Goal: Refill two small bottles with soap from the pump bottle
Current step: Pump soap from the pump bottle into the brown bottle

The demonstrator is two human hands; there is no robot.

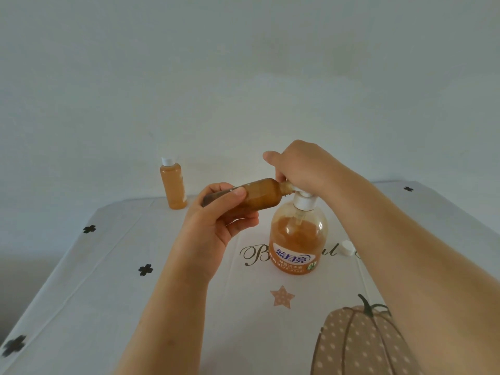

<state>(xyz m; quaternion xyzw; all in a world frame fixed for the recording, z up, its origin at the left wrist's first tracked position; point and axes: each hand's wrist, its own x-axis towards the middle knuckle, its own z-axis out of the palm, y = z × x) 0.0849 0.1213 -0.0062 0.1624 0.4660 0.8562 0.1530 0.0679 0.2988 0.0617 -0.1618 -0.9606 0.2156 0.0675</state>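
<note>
1. Pale, plain wall fills the upper half of the view, and the table's far edge meets it just behind the hands.
2. White tablecloth covers the table. Its left edge runs down toward 7 o'clock and its right edge falls away toward 4 o'clock.
3. The pump bottle stands upright near the middle of the cloth, well in from every edge, about two-thirds full of amber soap.
4. The broadest stretch of cloth lies at 8 o'clock from it, marked only by small black flower prints. A star print and a pumpkin print lie at 6 and 5 o'clock.
5. The left hand grips the small bottle by its base, with the fingers wrapped round it and the thumb on top.
6. That bottle is held in the air almost level, at 10 o'clock from the pump bottle, with its bare neck touching the pump spout. It looks translucent amber-brown; how full it is, I cannot tell.
7. The right hand sits on the pump head with its fingers curled down over it and its thumb sticking out toward 9 o'clock.
8. A capped bottle, filled with amber soap, stands upright at 10 o'clock, close to the far edge.
9. A loose white cap lies near the pump bottle at 3 o'clock.
</note>
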